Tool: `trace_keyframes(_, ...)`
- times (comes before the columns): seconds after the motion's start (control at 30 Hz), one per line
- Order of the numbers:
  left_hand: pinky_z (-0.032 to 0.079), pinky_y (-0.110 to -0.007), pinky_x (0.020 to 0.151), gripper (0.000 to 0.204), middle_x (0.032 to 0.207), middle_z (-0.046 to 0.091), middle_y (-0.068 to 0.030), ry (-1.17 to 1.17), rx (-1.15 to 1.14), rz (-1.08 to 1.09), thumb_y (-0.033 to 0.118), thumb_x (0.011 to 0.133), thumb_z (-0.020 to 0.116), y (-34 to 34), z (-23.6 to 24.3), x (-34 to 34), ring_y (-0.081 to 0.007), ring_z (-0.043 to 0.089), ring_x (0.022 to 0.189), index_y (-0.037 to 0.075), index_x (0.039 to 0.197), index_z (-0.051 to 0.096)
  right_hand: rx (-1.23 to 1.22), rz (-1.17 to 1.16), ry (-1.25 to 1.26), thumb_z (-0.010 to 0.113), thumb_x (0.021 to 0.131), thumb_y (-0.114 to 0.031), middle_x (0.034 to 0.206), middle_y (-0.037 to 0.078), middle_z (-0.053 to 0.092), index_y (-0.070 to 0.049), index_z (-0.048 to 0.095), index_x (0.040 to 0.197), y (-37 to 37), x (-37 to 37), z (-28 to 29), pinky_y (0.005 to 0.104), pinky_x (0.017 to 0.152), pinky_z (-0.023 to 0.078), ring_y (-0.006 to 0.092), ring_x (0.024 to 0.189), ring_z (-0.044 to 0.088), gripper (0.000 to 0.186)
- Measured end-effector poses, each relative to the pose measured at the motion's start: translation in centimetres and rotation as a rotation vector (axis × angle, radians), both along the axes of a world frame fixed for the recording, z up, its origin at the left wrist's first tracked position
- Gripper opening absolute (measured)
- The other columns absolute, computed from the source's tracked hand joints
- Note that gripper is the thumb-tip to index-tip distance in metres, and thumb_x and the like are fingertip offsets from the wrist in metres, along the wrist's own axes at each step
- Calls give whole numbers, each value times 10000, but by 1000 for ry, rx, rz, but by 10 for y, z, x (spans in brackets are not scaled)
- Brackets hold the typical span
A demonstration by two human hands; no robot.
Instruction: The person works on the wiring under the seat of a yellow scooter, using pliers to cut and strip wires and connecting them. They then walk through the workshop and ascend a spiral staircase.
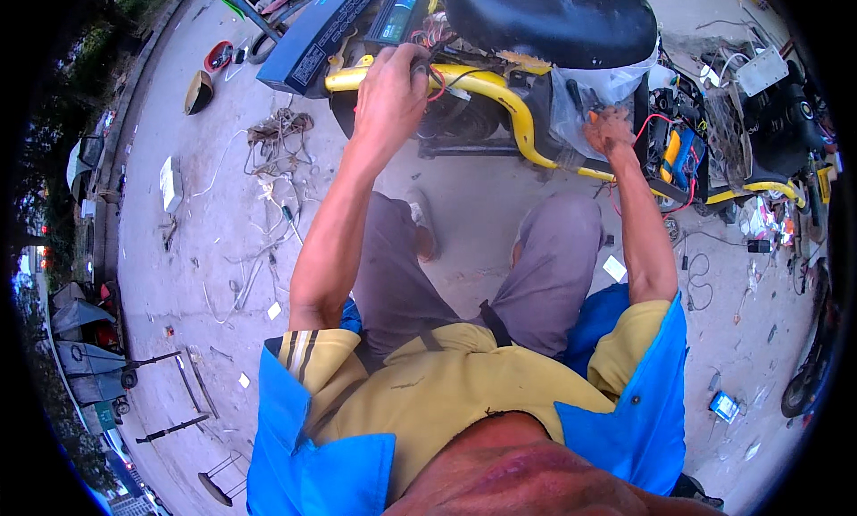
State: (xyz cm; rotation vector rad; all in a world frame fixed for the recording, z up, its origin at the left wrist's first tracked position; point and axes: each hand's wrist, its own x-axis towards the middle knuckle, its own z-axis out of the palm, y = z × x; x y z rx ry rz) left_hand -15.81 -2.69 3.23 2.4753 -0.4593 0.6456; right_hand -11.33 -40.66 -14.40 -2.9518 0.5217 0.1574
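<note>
My left hand (390, 92) is closed at the yellow tube frame (509, 101) of a small electric vehicle, beside red and black wires. Its fingers curl around something dark, too hidden to name. Just beyond it sits a dark battery-like box (399, 18) with a green and blue label. My right hand (610, 130) reaches down at a clear plastic bag (571, 114) under the black seat (553, 20), its fingers curled. A small orange piece shows at its fingertips, and a dark tool handle (573, 91) stands in the bag nearby. What the right fingers grip is unclear.
A long dark blue box (317, 38) lies across the frame's left end. Right of my right hand are a blue-and-yellow tool (680, 155) and loose red wires. Tangled cords (281, 128) and scraps litter the ground at left. A black cable (701, 279) lies at right.
</note>
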Motion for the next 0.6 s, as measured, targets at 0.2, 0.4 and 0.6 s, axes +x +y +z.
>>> trace_keyframes(0.2, 515, -494, 859, 254, 1007, 707, -255, 147, -24, 12, 128, 963, 558, -11, 4, -6, -434, 678, 952, 12, 1166, 657, 108, 284, -198, 540, 1014, -407, 1104, 208, 650, 36, 663, 1119, -47, -40, 6, 406, 864, 562, 288, 969, 635, 472)
trace_keyframes(0.4, 518, -485, 872, 253, 1037, 712, -236, 175, -8, 16, 144, 954, 566, -12, 4, 0, -431, 674, 983, 37, 1158, 670, 1499, 341, 103, 655, 977, -497, 991, 88, 650, 13, 633, 1215, 55, -92, 103, 310, 729, 512, 159, 929, 643, 563)
trace_keyframes(0.6, 515, -465, 879, 256, 1034, 705, -232, 157, -14, -24, 122, 926, 592, -23, 6, -6, -408, 673, 989, 31, 1151, 675, 1401, 423, 225, 651, 962, -492, 1097, 111, 634, 25, 614, 1246, 115, -55, 132, 391, 830, 536, 205, 1021, 641, 592)
